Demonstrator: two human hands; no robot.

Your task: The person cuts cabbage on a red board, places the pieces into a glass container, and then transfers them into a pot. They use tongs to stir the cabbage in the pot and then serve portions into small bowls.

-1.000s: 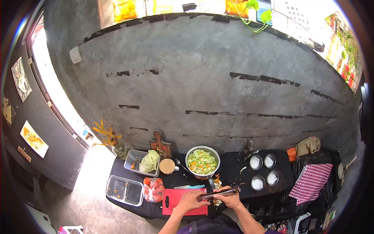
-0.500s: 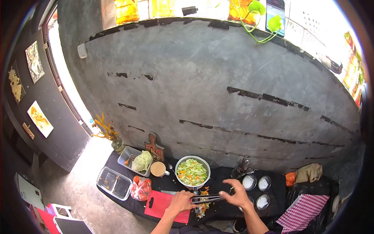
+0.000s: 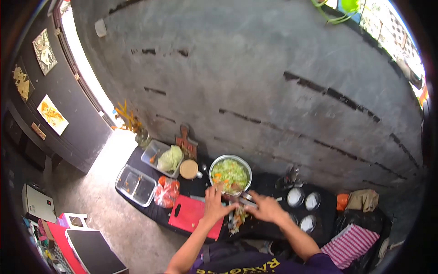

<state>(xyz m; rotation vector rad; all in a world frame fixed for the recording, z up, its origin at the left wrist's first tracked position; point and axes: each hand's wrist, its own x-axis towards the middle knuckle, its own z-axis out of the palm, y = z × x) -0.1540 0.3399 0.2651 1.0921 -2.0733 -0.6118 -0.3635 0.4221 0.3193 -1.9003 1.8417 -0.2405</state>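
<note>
My left hand [image 3: 213,206] is at the near left side of the pot [image 3: 249,170], its fingers apart and its thumb stretched toward the right. My right hand [image 3: 268,208] is closed on metal tongs [image 3: 247,200] at the pot's near right side. The far end of the tongs is blurred and partly hidden near the rim. Chopped cabbage and orange pieces [image 3: 230,172] fill the pot. Below the hands are vegetable scraps [image 3: 238,220], and a red cutting board [image 3: 191,217] is under my left forearm, with a knife [image 3: 197,198] at its far edge.
On the black-covered table are a bag of tomatoes [image 3: 167,193], a divided clear container [image 3: 136,186], a tub [image 3: 150,150] holding a cabbage [image 3: 170,158], a mug [image 3: 188,169] and glass bowls of white contents [image 3: 295,197]. A checkered cloth [image 3: 351,246] lies at the right.
The camera view has tilted down. Both hands have moved to the pot's near rim. My left hand has let go of the tongs, which are now in my right hand.
</note>
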